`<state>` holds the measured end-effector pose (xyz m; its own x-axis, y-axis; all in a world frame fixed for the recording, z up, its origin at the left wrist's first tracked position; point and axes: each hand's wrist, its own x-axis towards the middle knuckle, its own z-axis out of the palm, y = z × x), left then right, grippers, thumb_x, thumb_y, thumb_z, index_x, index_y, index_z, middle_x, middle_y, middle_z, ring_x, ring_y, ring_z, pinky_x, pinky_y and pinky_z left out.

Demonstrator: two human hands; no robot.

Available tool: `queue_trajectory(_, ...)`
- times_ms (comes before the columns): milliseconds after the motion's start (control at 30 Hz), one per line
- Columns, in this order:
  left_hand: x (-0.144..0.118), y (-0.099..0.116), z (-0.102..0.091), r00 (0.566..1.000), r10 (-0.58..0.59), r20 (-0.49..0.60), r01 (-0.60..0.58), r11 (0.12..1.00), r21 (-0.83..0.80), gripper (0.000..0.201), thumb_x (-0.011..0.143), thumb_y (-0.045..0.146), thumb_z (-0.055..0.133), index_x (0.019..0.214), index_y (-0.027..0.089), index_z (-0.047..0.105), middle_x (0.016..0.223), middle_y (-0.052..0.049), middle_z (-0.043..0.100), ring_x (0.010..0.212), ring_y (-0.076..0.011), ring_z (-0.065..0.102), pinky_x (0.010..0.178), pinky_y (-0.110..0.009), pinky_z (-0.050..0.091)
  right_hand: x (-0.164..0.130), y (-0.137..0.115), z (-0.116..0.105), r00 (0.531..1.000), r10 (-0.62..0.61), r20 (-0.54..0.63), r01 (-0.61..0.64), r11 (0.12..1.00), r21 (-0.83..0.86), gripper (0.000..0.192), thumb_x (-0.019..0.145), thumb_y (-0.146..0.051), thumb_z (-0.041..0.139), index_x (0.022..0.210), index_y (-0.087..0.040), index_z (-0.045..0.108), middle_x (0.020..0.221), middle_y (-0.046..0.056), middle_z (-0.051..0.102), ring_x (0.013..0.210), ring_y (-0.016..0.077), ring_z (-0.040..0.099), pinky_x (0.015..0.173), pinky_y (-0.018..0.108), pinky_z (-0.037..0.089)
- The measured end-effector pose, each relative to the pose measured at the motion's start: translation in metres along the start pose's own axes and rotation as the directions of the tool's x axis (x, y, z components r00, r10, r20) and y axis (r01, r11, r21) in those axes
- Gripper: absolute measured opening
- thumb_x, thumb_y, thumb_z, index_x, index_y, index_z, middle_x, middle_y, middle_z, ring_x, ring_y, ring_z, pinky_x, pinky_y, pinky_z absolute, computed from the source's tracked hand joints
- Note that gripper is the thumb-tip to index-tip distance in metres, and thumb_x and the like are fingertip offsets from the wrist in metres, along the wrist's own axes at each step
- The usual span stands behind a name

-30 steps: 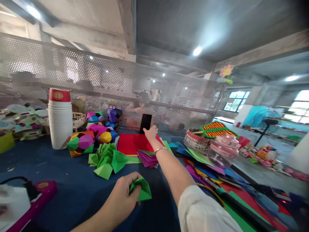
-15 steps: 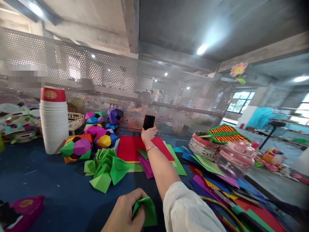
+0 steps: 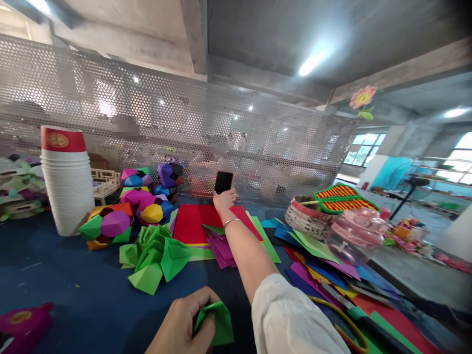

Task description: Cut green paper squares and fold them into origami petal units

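No readable text; only a blurred, perhaps gold emblem on the red cup (image 3: 58, 139).

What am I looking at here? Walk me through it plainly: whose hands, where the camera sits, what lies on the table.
There is no machine. A person wears a camera on the head, so you look forward and down at their own arms. The left hand grips a folded green paper piece. The right hand reaches far forward and holds a black phone upright. On the blue table lie green folded pieces, red paper sheets, colourful paper balls and a stack of paper cups.
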<state>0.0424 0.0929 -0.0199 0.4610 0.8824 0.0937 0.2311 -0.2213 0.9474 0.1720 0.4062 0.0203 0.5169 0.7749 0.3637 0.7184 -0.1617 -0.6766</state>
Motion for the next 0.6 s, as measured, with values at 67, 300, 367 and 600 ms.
queue_trajectory(67,0.000,0.000,0.000,1.000,-0.006,-0.003,0.006,1.000,0.000,0.009,0.084,0.024,0.053,0.086,0.020,0.061,0.070,0.001,0.062,0.061,-0.0170,0.065,0.057,-0.022,0.047,0.006,0.006,-0.003,0.999,-0.026,0.028,0.026,1.000,-0.001,0.038,0.100,-0.036,0.066,0.133,-0.017,0.060,0.133,0.011,0.062,0.113,0.0265,0.066,0.094,0.048,0.058)
queue_trajectory(300,-0.002,0.003,0.002,1.000,-0.028,-0.004,0.027,0.999,-0.043,0.011,0.086,0.028,0.054,0.086,0.019,0.061,0.070,0.001,0.060,0.060,-0.0161,0.065,0.057,-0.022,0.048,0.036,0.040,-0.019,0.967,-0.200,0.157,0.203,0.979,-0.001,0.037,0.100,-0.035,0.066,0.132,-0.017,0.060,0.132,0.011,0.063,0.111,0.0258,0.067,0.093,0.047,0.058)
queue_trajectory(367,-0.002,0.004,0.003,0.999,-0.044,-0.022,0.043,0.998,-0.055,0.012,0.086,0.029,0.054,0.085,0.019,0.061,0.068,0.002,0.059,0.058,-0.0155,0.063,0.056,-0.022,0.048,0.045,0.048,-0.024,0.949,-0.238,0.205,0.244,0.970,-0.003,0.037,0.100,-0.034,0.066,0.132,-0.017,0.060,0.132,0.011,0.064,0.110,0.0254,0.067,0.092,0.047,0.058)
queue_trajectory(600,-0.002,0.008,0.002,0.999,-0.035,-0.036,0.034,0.999,-0.031,0.015,0.085,0.032,0.055,0.081,0.020,0.063,0.068,0.002,0.057,0.061,-0.0144,0.054,0.058,-0.021,0.046,0.062,0.052,-0.031,0.927,-0.247,0.281,0.271,0.961,-0.049,0.036,0.100,-0.034,0.066,0.132,-0.017,0.060,0.131,0.010,0.064,0.109,0.0252,0.067,0.092,0.046,0.059)
